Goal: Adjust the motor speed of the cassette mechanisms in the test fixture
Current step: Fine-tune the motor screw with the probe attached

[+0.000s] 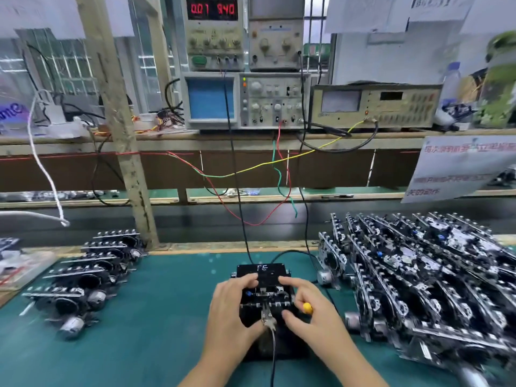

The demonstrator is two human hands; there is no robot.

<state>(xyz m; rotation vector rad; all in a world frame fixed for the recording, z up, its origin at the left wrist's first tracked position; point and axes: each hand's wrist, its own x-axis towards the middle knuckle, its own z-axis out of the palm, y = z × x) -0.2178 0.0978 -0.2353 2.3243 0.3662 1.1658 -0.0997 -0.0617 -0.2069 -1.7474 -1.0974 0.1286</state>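
- At the middle of the green bench [173,317], directly before the person, sits the black test fixture [261,270] with a cassette mechanism [265,298] lying in it – both hands are on it.
- Left hand [231,305]: fingers curled over the mechanism's left edge, thumb low at the front, gripping or pressing it – which of the two I cannot tell.
- Right hand [304,305]: fingers reach over the right edge while a small yellow-handled screwdriver [308,308] is tucked against the palm; only the yellow end shows, and its tip is hidden.
- Step in hand, as I judge it: seating or steadying the mechanism in the fixture – the adjusting itself looks not yet begun, since the tool is stowed rather than aimed.
- Next move likely calls for bringing the screwdriver tip to the motor's trim point and turning gently while watching the instruments [245,99] on the shelf behind; the red display [212,9] reads something like 0.01 and 9.40.
- A metal clip [267,317] with a dark lead is attached at the mechanism's front edge.
- The mechanism looks like a black and silvery frame with a small blue part near its left.
- Stacked mechanisms wait to the right [418,277]; a smaller row stands to the left [92,275].
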